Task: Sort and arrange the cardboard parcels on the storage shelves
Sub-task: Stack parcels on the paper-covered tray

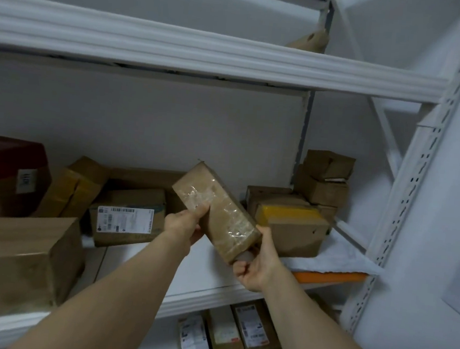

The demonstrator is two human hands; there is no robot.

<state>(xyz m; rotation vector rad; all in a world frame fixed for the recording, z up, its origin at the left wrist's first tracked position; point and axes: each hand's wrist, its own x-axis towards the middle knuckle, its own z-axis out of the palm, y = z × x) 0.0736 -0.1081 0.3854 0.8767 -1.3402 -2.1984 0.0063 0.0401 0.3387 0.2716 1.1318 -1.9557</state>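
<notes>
I hold a long brown cardboard parcel (pixel 214 209) wrapped in clear tape, tilted above the middle shelf (pixel 208 286). My left hand (pixel 184 223) grips its left side with the thumb on top. My right hand (pixel 257 263) grips its near lower end from below. Other parcels lie on the same shelf: a box with a white barcode label (pixel 127 221) to the left, and a box with yellow tape (pixel 293 230) to the right.
A large brown box (pixel 18 261) fills the near left of the shelf, with a red-topped box (pixel 6 171) behind it. Small boxes (pixel 324 179) are stacked at the back right. Labelled parcels (pixel 225 338) stand on the lower shelf. White uprights (pixel 415 176) frame the right side.
</notes>
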